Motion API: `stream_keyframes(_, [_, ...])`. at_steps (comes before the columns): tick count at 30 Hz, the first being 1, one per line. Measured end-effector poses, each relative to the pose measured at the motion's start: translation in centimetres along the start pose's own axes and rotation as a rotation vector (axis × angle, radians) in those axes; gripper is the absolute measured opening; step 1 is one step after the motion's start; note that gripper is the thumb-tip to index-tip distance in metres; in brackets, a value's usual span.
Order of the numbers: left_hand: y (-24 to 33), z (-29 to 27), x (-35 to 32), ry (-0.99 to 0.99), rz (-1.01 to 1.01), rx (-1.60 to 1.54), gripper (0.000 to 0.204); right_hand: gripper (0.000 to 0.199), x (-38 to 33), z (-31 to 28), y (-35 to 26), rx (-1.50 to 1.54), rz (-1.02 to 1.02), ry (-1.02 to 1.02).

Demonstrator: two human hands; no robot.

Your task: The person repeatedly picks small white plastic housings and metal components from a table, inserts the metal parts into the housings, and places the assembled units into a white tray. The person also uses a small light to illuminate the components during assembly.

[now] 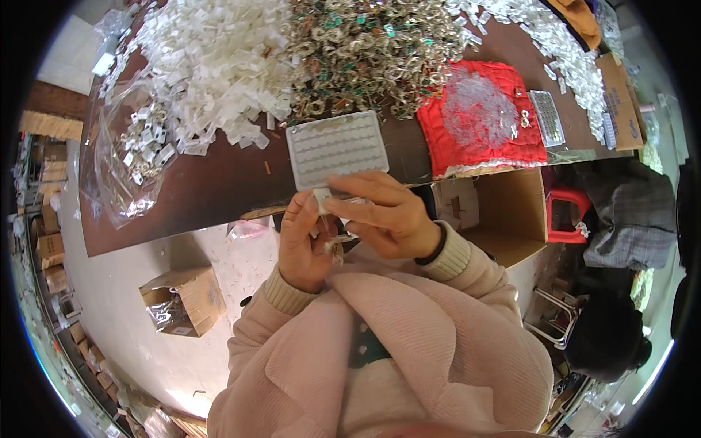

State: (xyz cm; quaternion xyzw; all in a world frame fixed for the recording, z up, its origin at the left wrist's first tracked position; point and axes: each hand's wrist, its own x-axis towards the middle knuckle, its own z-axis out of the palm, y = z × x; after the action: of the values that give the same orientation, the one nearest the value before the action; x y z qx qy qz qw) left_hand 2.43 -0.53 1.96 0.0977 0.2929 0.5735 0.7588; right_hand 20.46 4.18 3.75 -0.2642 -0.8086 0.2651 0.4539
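Observation:
Close in front of my chest, at the near edge of the table, both hands meet around a small white plastic tag (321, 197). My left hand (301, 244) is closed, pinching the tag between thumb and fingers. From the other side my right hand (387, 215) presses its thumb and fingertips on the tag. A small shiny metallic piece (335, 250) hangs below, by my left palm; its kind is too small to tell. Just beyond my fingers lies a translucent white plastic tray (337, 148) with rows of ridged slots.
White plastic tags (212, 66) are heaped at the back left, beside a pile of metal rings (365, 51). A red cloth (482, 120) bears clear plastic bits. An open clear bag (135, 164) lies left. Cardboard boxes (191, 301) and a red stool (567, 212) stand below.

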Motion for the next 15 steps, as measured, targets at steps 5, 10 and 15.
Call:
stream_keyframes(5, [0.2, -0.6, 0.5, -0.038, 0.008, 0.012, 0.019, 0.019, -2.4, -6.1, 3.9, -0.533, 0.372, 0.423])
stream_keyframes(10, [0.0, -0.5, 0.7, -0.003, -0.007, 0.038, 0.021, 0.021, -3.2, -10.1, 8.3, -0.693, 0.467, 0.405])
stream_keyframes(15, [0.2, -0.5, 0.8, -0.071, 0.023, 0.05, 0.023, 0.021, -2.1, -10.9, 11.6, -0.778, 0.496, 0.339])
